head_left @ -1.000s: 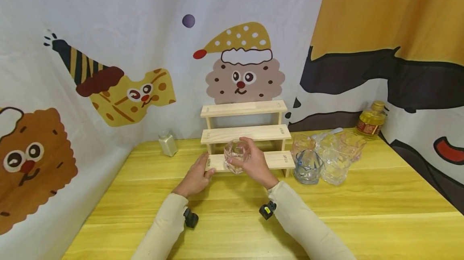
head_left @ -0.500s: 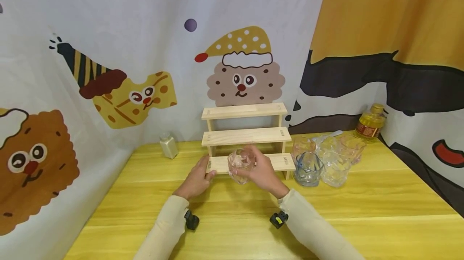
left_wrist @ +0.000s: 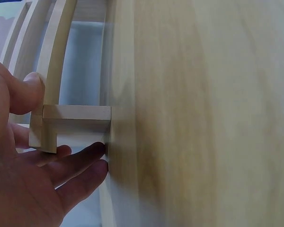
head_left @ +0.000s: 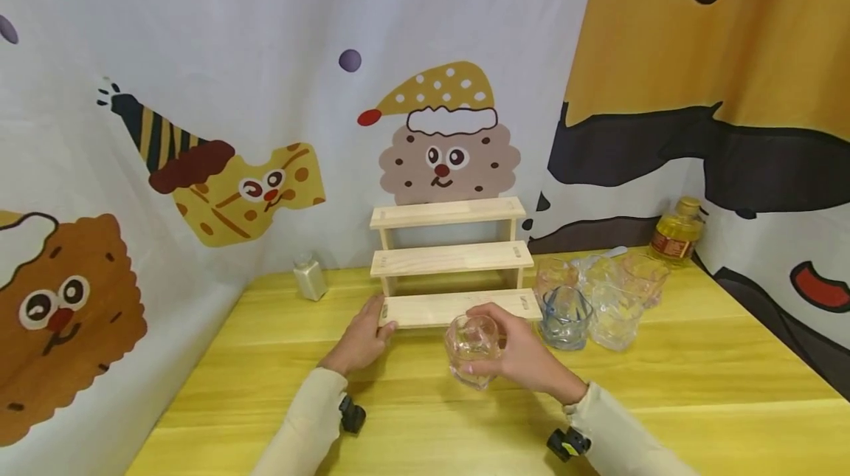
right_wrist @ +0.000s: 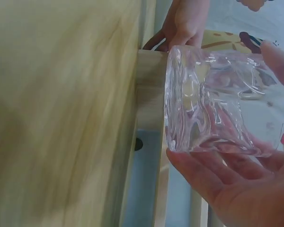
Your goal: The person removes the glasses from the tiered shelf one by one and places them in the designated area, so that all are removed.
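A clear, pink-tinted drinking glass is held in my right hand, in front of the lowest step of a three-tier wooden display rack. In the right wrist view the thumb is on one side of the glass and the fingers lie along the other. My left hand grips the left end of the rack's lowest step. The left wrist view shows the thumb on the board and the fingers around its end and underside. No things stand on the rack's three steps.
On the right are several wavy glasses, including a blue-tinted glass and a clear glass. Behind them stands a bottle of yellow oil. A small jar stands left of the rack. A printed curtain hangs behind the table.
My right hand has brought the glass from the lowest step toward me and to the right, off the rack. The left hand stays on the rack's end. The head view has tilted up slightly.
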Demonstrator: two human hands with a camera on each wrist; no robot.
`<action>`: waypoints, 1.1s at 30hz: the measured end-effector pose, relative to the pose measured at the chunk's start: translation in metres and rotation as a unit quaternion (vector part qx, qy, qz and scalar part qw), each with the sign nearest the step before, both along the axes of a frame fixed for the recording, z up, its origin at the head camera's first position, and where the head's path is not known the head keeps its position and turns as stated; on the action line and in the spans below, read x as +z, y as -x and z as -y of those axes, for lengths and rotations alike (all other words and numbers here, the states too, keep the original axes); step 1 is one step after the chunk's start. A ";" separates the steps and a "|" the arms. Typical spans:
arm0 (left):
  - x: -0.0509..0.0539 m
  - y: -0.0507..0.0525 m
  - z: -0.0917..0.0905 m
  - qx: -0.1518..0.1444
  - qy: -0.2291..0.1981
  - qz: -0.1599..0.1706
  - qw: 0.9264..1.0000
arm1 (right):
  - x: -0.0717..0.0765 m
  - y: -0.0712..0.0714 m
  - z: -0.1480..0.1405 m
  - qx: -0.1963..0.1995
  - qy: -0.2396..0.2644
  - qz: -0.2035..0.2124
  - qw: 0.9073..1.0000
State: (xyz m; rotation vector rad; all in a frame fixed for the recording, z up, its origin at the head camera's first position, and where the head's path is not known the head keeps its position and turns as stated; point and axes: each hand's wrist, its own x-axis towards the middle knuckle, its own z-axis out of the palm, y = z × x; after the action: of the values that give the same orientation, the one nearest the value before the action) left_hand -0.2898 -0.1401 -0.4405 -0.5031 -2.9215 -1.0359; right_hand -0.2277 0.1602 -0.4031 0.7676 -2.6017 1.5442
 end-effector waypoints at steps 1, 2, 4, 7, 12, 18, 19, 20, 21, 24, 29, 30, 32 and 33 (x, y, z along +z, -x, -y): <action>0.000 0.000 -0.001 0.000 0.000 0.000 1.000 | 0.000 -0.003 -0.006 0.005 0.001 0.008 1.000; 0.000 0.000 -0.001 -0.001 0.000 -0.002 1.000 | 0.000 -0.006 -0.013 0.011 0.001 0.014 1.000; 0.001 0.000 -0.002 -0.001 0.000 -0.002 1.000 | 0.001 -0.011 -0.025 0.013 0.000 0.025 1.000; 0.003 0.000 -0.004 0.001 0.003 -0.001 1.000 | 0.001 -0.019 -0.044 0.013 -0.001 0.031 0.999; 0.007 -0.001 -0.003 0.005 0.006 -0.002 1.000 | -0.005 -0.027 -0.072 0.012 -0.004 0.043 0.999; 0.009 0.000 -0.001 0.010 0.007 0.003 1.000 | -0.006 -0.028 -0.100 0.041 0.011 0.055 0.998; 0.008 0.000 -0.001 0.009 0.006 0.002 1.000 | -0.006 -0.029 -0.104 0.045 0.014 0.056 0.997; 0.008 0.000 -0.001 0.009 0.007 0.004 1.000 | -0.006 -0.030 -0.109 0.045 0.016 0.058 0.997; 0.007 0.001 -0.002 0.009 0.006 0.005 1.000 | -0.007 -0.032 -0.114 0.048 0.018 0.062 0.997; 0.005 0.001 -0.002 0.008 0.006 0.005 1.000 | -0.008 -0.036 -0.131 0.055 0.022 0.070 0.996; 0.002 -0.001 -0.003 0.006 0.002 0.003 1.000 | -0.007 -0.042 -0.160 0.057 0.030 0.084 0.994; 0.002 -0.001 -0.003 0.007 0.001 0.005 1.000 | -0.007 -0.042 -0.165 0.054 0.033 0.093 0.994; 0.002 -0.003 -0.004 0.007 0.000 0.005 1.000 | -0.007 -0.043 -0.176 0.038 0.036 0.112 0.992; 0.002 -0.003 -0.005 0.007 0.000 0.005 1.000 | -0.006 -0.043 -0.182 0.030 0.036 0.118 0.992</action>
State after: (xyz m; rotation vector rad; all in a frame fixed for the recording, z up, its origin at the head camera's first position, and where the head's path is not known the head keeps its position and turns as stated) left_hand -0.2865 -0.1350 -0.4382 -0.4796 -2.9283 -1.0404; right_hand -0.1845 0.3418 -0.4094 0.7040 -2.6862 1.8385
